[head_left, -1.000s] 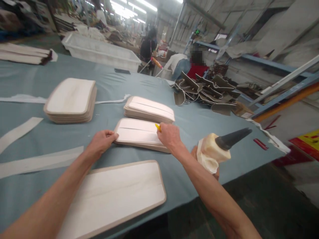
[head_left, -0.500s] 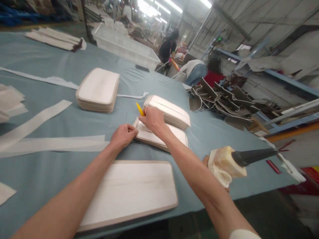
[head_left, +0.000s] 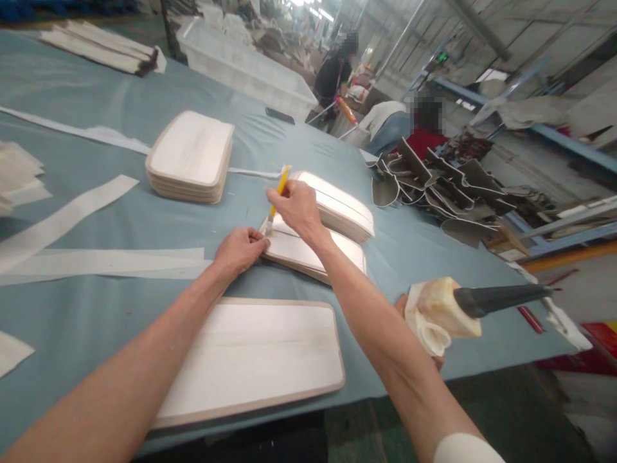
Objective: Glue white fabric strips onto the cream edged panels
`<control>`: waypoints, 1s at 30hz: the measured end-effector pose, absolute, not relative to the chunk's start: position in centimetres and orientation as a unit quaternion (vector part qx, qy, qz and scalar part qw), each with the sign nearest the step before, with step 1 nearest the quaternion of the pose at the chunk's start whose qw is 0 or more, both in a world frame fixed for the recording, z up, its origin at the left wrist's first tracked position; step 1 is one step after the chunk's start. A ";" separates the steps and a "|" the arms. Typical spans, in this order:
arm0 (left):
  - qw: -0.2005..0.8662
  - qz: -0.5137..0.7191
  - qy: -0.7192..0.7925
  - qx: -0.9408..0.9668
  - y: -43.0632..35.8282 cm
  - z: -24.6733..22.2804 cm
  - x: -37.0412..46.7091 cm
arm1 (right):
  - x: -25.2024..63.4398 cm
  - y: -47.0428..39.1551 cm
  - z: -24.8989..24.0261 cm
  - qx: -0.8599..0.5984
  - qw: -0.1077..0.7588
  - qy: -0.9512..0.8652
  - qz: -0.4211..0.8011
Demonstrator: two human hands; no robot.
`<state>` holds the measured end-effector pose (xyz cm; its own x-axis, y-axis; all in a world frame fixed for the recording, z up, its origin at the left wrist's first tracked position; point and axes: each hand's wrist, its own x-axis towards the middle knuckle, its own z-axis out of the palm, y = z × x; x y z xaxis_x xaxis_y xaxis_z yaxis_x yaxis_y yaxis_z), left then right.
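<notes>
My right hand (head_left: 297,207) grips a yellow-handled brush (head_left: 283,183), held upright, with its pale tip at the left end of a stack of white panels with beige edges (head_left: 332,254). Fingers of my left hand (head_left: 241,249) are pinched at that same left corner of the stack. Just behind lies another stack of long panels (head_left: 342,204). A large white panel (head_left: 260,354) with a beige border lies nearer to me, partly under my left forearm.
A stack of squarish panels (head_left: 190,154) stands at the left, near white strips (head_left: 110,262). On the right are a wrapped block with a black handle (head_left: 443,308) and dark curved pieces (head_left: 429,177). Two people are beyond the table, near a white bin (head_left: 245,71).
The brush has swung from leaning left to upright, and its tip now shows at the stack's left end. The view has shifted a little, while my left hand stays at the corner.
</notes>
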<state>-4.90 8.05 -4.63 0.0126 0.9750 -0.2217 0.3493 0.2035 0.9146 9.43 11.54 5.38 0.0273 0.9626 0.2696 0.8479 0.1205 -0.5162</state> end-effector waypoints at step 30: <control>0.435 0.264 0.617 0.601 8.1 -1.5 -5.4 | 22.8 3.3 0.3 -0.721 0.468 -0.498 0.115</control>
<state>-5.38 8.11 -1.47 0.1003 0.9702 -0.2205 0.5114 0.1398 0.8479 22.83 3.32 0.32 0.4765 0.8264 0.3001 0.6102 -0.0651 -0.7896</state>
